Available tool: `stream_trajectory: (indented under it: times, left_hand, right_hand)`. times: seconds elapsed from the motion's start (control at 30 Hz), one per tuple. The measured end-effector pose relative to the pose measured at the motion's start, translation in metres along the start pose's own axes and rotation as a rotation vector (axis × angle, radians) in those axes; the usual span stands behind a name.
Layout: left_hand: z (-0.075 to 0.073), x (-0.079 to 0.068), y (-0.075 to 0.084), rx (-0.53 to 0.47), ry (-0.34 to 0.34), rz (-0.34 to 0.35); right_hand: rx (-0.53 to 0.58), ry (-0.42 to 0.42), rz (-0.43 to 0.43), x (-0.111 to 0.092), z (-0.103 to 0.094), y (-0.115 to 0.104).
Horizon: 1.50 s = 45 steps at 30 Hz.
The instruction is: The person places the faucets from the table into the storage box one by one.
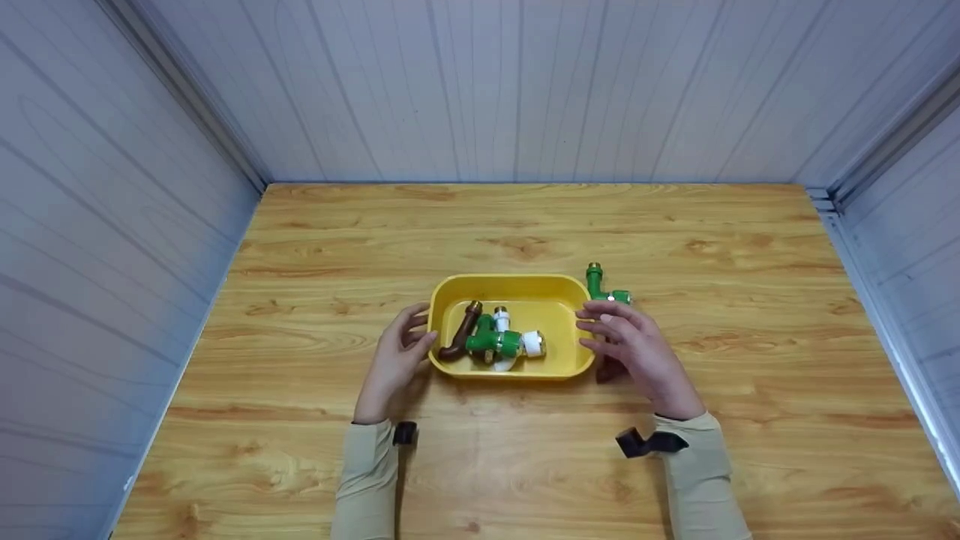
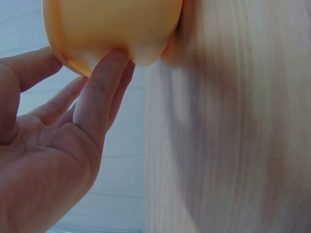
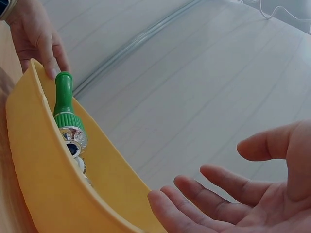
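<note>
at the centre of the head view, a yellow tub [image 1: 559, 322] sits on a wood-grained desk [image 1: 487, 465] between a person's two bare hands. the left grip [image 1: 394, 356] holds the tub's left end, thumb by the rim and fingertips pressed to the outer wall, as the upper part of the left wrist view shows. at the tub's other end, the right grip [image 1: 637, 349] clasps nothing, its fingers relaxed and spread over the right rim; whether they touch it is hard to tell.

toward the left of the tub's floor, a brown tap [image 1: 459, 336] leans along the left side. just beside it a green tap [image 1: 486, 343] lies across a white tap [image 1: 502, 321], which is partly hidden beneath. a white cap [image 1: 532, 343] points toward the tub's right side.

right of the tub, a second green tap [image 1: 595, 281] rests on the desk just beyond the right fingers, and a dark brown piece [image 1: 612, 370] shows partly under that hand.

at the bottom of the frame, tan sleeves [image 1: 367, 480] reach the wrists, each with a black strap [image 1: 667, 442]. pale panelled walls [image 1: 487, 90] fill the top and both sides.
</note>
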<state>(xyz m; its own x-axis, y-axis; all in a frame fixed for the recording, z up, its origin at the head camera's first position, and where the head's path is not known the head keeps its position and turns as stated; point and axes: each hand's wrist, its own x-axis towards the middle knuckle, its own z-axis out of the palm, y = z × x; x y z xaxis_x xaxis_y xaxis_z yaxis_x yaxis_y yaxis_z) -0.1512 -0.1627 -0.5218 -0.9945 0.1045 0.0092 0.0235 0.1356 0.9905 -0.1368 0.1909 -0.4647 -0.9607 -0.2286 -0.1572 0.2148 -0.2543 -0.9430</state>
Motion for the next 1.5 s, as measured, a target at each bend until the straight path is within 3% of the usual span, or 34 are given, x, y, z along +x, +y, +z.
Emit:
stream_trajectory:
  times: [0.3,0.53,0.8,1.5]
  left_hand:
    - [0.001,0.001,0.003,0.004,0.002,-0.018]
    - [0.001,0.002,0.001,-0.036,-0.028,0.016]
    - [0.001,-0.005,0.029,-0.03,-0.051,-0.006]
    - [0.001,-0.008,0.03,-0.019,-0.039,-0.014]
  right_hand:
    - [0.001,0.021,0.01,-0.003,-0.008,-0.002]
    - [-0.032,0.024,-0.014,-0.005,-0.014,-0.002]
    - [-0.043,0.029,-0.028,-0.009,-0.022,-0.004]
    - [-0.031,0.088,-0.036,-0.016,-0.04,-0.001]
